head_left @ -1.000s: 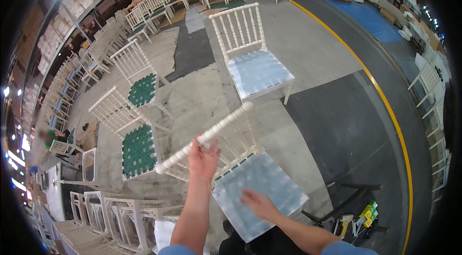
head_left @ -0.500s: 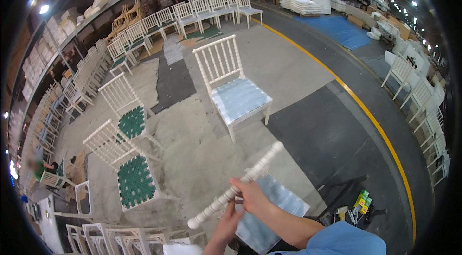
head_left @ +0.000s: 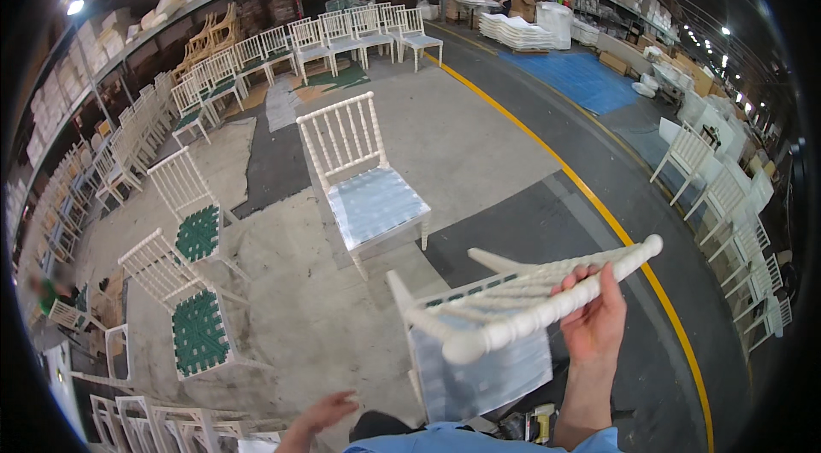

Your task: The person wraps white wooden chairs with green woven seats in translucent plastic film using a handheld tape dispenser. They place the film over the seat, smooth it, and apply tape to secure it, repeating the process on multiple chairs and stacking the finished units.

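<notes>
My right hand is wrapped round the bobbin-turned top rail of a white chair, which leans close in front of me. The rail slants up to the right, with its spindles and two legs behind it. A light-blue seat panel shows below the rail; whether it belongs to this chair I cannot tell. Low and left of the chair, my left hand is open, fingers stretched out, holding nothing. Beyond stands another white chair with a light-blue seat.
To the left stand two white chairs with green webbed seats. White frames are lined up at lower left. A yellow-and-black tool lies by my right forearm. Chair rows and shelving ring the floor; a yellow line curves along the right.
My left hand has come off the chair and moved left. My right hand has shifted up and right along the rail. The chair has turned and tilted, and its legs now show.
</notes>
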`<state>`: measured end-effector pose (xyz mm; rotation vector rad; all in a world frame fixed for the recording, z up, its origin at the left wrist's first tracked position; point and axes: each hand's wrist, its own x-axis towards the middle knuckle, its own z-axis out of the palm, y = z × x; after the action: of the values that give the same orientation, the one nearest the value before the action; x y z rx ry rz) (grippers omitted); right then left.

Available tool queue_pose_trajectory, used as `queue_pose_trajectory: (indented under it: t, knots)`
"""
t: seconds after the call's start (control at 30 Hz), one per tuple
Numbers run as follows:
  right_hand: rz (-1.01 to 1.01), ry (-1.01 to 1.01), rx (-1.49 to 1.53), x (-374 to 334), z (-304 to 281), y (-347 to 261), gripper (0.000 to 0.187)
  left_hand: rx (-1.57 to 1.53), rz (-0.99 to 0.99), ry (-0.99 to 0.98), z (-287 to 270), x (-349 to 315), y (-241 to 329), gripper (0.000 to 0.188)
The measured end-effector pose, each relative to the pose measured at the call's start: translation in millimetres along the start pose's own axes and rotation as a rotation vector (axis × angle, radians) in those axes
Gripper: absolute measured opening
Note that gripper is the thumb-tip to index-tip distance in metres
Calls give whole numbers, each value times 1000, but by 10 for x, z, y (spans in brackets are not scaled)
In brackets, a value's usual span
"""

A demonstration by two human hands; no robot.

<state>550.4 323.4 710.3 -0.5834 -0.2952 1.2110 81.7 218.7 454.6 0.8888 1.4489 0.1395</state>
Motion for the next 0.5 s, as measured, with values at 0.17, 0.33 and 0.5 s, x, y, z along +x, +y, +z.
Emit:
queue_pose_trajectory:
  t: [0.17,0.33,0.5]
  knots:
    - [-140,-32,28,907,200,-293,21,-257,145,185,-201,438,635,72]
    - [-326,71,-20,2083,-119,-583,18,-708,67,245,-396,756,880,72]
    - [-502,224,-127,3427,-796,-1099,16,-1255,-17,513,-854,1390,1304,71]
